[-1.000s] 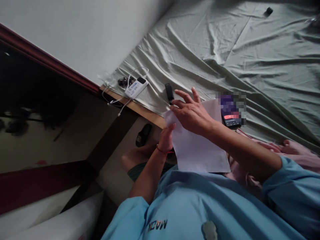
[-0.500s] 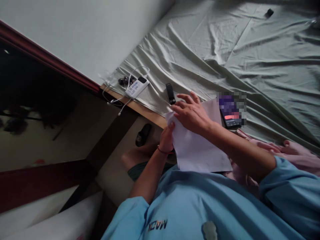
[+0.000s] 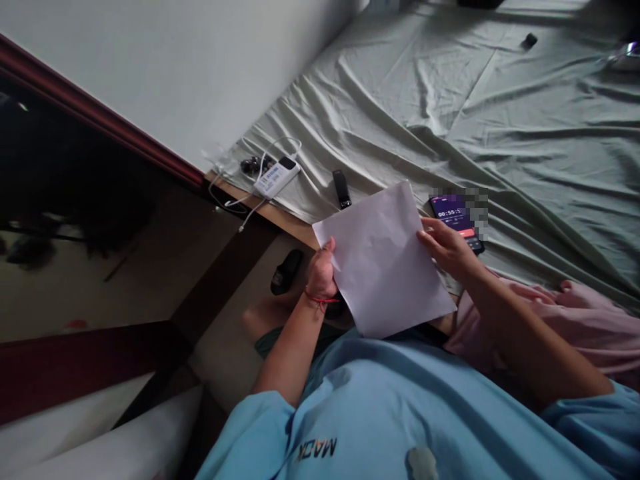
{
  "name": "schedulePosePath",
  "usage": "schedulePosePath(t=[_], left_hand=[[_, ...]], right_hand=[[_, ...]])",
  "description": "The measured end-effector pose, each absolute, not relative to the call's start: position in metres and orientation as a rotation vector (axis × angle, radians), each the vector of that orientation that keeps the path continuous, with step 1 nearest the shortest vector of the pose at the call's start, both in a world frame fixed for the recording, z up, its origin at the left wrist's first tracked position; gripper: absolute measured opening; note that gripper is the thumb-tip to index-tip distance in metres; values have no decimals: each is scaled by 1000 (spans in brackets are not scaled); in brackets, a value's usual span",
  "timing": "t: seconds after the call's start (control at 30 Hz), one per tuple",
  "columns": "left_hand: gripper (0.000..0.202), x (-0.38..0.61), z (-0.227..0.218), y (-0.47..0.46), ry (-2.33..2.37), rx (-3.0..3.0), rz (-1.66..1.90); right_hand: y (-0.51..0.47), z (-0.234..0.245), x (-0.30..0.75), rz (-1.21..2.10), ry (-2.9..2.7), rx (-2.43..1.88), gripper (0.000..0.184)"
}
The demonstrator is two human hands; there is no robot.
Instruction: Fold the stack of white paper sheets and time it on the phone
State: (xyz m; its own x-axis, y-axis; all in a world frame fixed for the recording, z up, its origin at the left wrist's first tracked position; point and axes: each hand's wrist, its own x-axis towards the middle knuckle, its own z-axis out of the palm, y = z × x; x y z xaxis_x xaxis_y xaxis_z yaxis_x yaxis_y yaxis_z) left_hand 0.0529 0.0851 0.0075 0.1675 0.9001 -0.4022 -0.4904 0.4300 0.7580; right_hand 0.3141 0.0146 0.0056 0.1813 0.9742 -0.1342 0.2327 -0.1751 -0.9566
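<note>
White paper [image 3: 385, 267], a sheet or thin stack of sheets, lies tilted over my lap and the bed's edge. My left hand [image 3: 323, 272], with a red string round its wrist, is closed on the left edge, thumb on top. At the opposite edge my right hand [image 3: 447, 247] pinches the paper between thumb and fingers; some fingertips are hidden. Just beyond the far edge is a narrow black object [image 3: 342, 189], possibly a stapler. Close to my right hand a phone [image 3: 454, 217] shows a running timer.
A white power bank [image 3: 278, 177] with cables sits at the bed's corner near the wall. Pink cloth [image 3: 550, 320] is bunched at the right on the wrinkled grey-green sheet [image 3: 390, 120]. A dark slipper [image 3: 287, 272] rests on the floor below.
My right hand has moved from the paper's upper left corner to its right edge. The paper now lies flatter and more turned, its whole top face showing. My left hand keeps its hold.
</note>
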Motion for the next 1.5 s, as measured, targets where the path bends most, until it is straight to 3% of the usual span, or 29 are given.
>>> schedulePosePath(t=[0.1, 0.23, 0.4, 0.53, 0.77, 0.93, 1.23, 1.43, 1.5], left_hand=[[44, 52, 8, 89, 957, 534, 1070], [41, 54, 3, 100, 999, 565, 1127], [44, 60, -11, 112, 1096, 687, 1135], [32, 56, -20, 126, 1281, 1034, 1097], [35, 54, -16, 166, 1628, 1710, 693], [27, 67, -12, 188, 1653, 1538, 536], [24, 77, -7, 197, 1665, 1461, 558], [9, 73, -5, 205, 1716, 1781, 522], [18, 72, 2, 204, 1685, 1982, 649]], right_hand=[[7, 12, 311, 1339, -1013, -1453, 46], [7, 14, 302, 1426, -903, -1432, 47], [10, 8, 295, 1350, -847, -1563, 40], [9, 4, 300, 1281, -836, -1713, 34], [14, -1, 310, 1248, -838, -1812, 29], [24, 7, 314, 1227, -822, -1861, 26], [35, 0, 322, 1200, -848, -1856, 25], [38, -5, 326, 1165, -865, -1867, 29], [39, -2, 326, 1155, -870, -1886, 29]])
